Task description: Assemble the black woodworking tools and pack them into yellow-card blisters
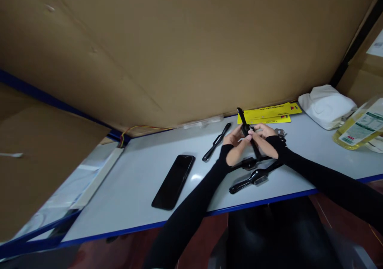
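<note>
Both hands meet around a black two-handled tool, held tilted above the table. My left hand has its fingers closed on the tool's middle from the left. From the right, my right hand pinches at the same middle part. Just below the hands lies another black tool, partly covered by the wrists. Nearer the front edge rests a black tool with a metal blade. A slim black tool frame lies left of my left hand. Small metal parts sit beside my right wrist.
A black phone lies on the grey table. Yellow cards are behind the hands. At the right stand a white cloth bundle and a bottle of yellow liquid. Cardboard walls enclose the back.
</note>
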`<state>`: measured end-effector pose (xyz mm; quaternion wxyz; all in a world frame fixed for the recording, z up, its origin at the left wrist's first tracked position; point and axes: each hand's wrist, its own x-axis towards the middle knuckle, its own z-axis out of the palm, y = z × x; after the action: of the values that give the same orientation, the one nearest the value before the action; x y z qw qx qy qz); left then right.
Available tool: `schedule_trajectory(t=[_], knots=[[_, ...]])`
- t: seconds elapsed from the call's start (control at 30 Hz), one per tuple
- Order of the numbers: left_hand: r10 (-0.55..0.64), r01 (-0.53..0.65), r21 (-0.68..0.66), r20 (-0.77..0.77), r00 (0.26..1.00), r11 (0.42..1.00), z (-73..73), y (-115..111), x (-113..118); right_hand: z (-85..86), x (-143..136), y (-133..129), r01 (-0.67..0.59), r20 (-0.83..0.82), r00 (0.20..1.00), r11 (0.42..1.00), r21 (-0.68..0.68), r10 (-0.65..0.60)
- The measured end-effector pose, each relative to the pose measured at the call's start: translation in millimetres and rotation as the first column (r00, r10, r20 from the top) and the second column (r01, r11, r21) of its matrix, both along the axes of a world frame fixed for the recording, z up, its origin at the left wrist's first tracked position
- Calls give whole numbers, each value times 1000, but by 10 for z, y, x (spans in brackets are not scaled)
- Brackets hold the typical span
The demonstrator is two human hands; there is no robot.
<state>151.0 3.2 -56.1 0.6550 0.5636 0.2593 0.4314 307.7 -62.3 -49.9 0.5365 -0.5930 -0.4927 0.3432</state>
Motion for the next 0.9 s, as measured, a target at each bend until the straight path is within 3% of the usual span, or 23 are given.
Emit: schedule_trajectory(t=[0.07,0.13,0.2,0.27,0.4,0.63,0.77,0.9], knots=[[12,-12,-64,-6,1000,998,-75,-92,109,-23,14,-10,81,210,975,997,2,-79],[-27,28,-139,6,1000,990,-76,-138,131,-20,69,-16,145,413,894,985,96,-172],[-42,47,-171,34,999,984,-25,-151,101,8,119,-21,127,493,842,968,215,-220],[-42,50,-170,50,998,984,42,-161,67,47,142,-26,64,474,858,958,280,-196],[-57,62,-144,42,998,988,134,-212,50,110,139,-39,24,360,924,961,276,-127],[-39,31,-111,-68,997,993,175,-226,5,170,218,-50,-202,307,944,951,235,125],[-35,27,-126,-65,997,992,198,-224,-5,200,240,-65,-176,248,961,960,217,120],[5,-5,-100,-4,1000,995,183,-248,7,230,257,-82,-129,329,942,974,185,62]])
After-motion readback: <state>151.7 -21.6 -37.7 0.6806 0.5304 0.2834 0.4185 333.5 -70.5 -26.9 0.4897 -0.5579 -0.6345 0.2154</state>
